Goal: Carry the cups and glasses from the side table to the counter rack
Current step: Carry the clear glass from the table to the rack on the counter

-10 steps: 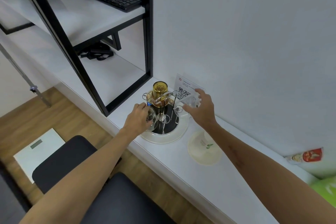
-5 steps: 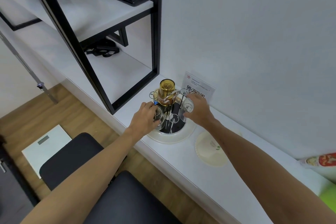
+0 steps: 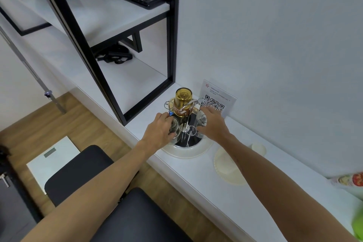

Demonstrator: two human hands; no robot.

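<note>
A wire cup rack stands on a round white tray on the white counter. An amber glass sits upside down on a far peg of the rack. My left hand grips a clear glass at the rack's left side. My right hand holds a second clear glass at the rack's right side, low over a peg. Whether either glass rests fully on its peg is hidden by my fingers.
A QR-code card leans on the wall just behind the rack. A cream plate and a small lid lie right of the tray. A black shelf frame rises close on the left. Black stools stand below.
My right hand came in from the QR card and lowered its clear glass down at the rack's right side. My left hand has stayed on its glass at the left.
</note>
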